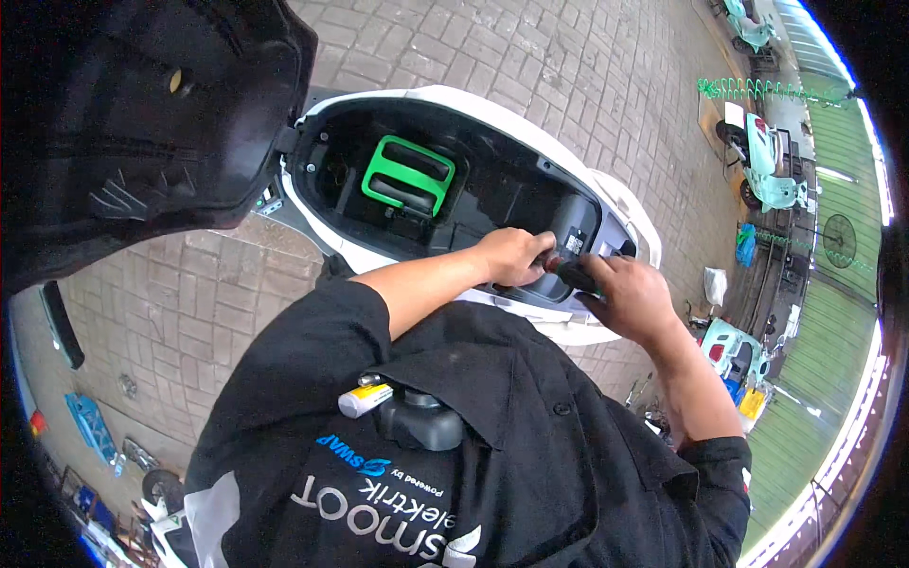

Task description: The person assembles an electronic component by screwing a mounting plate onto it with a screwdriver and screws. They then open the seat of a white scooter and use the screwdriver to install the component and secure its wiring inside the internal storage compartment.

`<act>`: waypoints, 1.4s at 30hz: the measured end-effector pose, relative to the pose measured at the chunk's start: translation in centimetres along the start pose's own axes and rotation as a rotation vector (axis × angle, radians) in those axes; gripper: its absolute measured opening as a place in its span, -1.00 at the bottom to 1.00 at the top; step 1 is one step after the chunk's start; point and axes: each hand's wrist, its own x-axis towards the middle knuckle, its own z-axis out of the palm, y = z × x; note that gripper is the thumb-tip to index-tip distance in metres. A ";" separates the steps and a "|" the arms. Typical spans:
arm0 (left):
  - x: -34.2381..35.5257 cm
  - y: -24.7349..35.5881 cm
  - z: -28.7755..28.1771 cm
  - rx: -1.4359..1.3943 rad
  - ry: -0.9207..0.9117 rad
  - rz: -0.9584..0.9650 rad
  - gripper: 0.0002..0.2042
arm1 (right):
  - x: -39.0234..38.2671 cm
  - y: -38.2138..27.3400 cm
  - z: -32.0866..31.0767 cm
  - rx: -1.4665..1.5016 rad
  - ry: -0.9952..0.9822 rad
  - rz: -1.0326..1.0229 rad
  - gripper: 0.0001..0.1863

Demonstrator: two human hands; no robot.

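The white scooter body stands in front of me with its black underseat storage compartment uncovered. My right hand is closed around a black-handled tool, probably a screwdriver, over the compartment's right end. Close to its reddish tip, my left hand is closed, the fingers pinched together by the compartment's near rim. What the left fingers hold is too small and covered to make out. A dark box-shaped part with a label lies just beyond both hands. Green-framed battery handles show in the compartment's left half.
The raised black seat fills the upper left. Grey paving surrounds the scooter. Along the right side stand mint-green scooters, a fan and a green corrugated wall. A turquoise panel lies at the lower left.
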 end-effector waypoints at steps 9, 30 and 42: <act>0.2 0.8 -1.2 0.044 0.251 0.344 -0.81 | 0.0 1.0 0.9 0.380 -0.209 0.476 -0.21; 0.3 4.3 -6.0 0.206 -0.084 0.233 -0.61 | -0.7 0.7 0.2 0.118 0.037 0.077 -0.48; -0.7 3.7 -5.8 0.350 0.222 0.371 -0.71 | -0.3 -1.2 1.4 0.344 0.230 0.033 -0.53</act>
